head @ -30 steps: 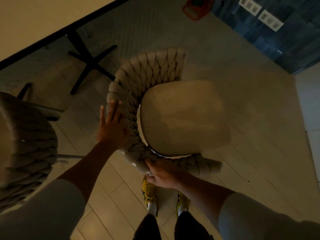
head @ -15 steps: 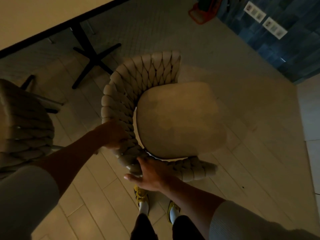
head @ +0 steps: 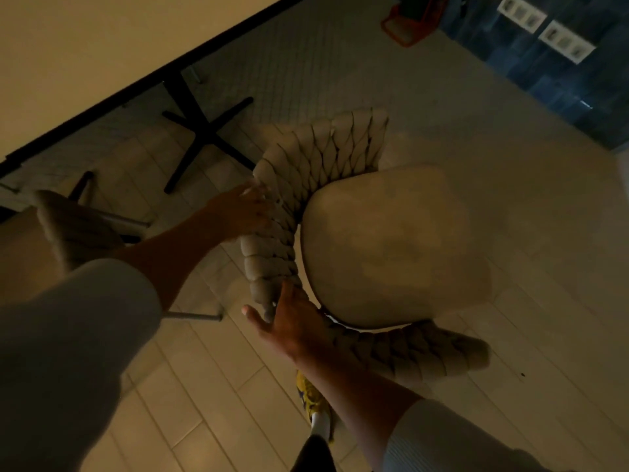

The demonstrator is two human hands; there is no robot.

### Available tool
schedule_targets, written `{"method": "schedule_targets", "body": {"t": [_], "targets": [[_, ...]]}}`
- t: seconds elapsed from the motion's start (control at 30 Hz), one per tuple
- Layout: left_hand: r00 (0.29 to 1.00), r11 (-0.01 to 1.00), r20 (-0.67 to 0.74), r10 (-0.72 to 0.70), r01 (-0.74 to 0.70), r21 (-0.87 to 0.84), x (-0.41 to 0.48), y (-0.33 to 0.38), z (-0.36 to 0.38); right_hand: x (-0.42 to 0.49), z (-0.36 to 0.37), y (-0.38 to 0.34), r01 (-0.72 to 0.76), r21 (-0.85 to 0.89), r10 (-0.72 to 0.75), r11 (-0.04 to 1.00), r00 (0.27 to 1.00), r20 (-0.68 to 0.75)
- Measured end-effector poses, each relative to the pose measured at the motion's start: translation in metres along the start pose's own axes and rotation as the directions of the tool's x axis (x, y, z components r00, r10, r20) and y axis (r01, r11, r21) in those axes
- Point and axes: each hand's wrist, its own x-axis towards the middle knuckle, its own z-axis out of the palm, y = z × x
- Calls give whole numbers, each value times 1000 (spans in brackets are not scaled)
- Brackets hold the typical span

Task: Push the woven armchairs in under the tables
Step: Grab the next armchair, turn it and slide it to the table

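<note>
A beige woven armchair (head: 326, 155) with a smooth seat cushion (head: 391, 247) stands in the middle of the floor, its seat facing right, away from the table (head: 68, 46) at the upper left. My left hand (head: 241, 209) lies on the outer top of the braided backrest, fingers curled over the rim. Lower down, my right hand (head: 289, 321) presses against the backrest with thumb and fingers spread. The chair legs are hidden.
The table's black cross foot (head: 204, 131) stands just left of the chair. A second woven armchair (head: 75, 229) sits at the left beside the table. A red frame (head: 408, 25) and wall sockets (head: 561, 42) are at the far right wall. My yellow shoe (head: 309, 396) is below.
The armchair has turned and shifted right. My left hand slid further up the backrest. My right hand let go of the lower weave and now pushes with spread fingers.
</note>
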Motion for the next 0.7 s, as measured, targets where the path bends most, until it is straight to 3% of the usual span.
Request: {"method": "schedule_targets", "body": {"t": [0.1, 0.2, 0.7], "targets": [[990, 994, -134, 48, -60, -91, 14, 3, 17, 13, 9, -15, -52, 13, 52, 999, 998, 37], [999, 997, -34, 18, -21, -68, 19, 4, 23, 17, 12, -13, -3, -103, 5, 995, 1000, 17], [993, 987, -74, -91, 80, -136, -12, 54, 42, -30, -3, -1, 81, -158, -58, 984, 988, 143]]}}
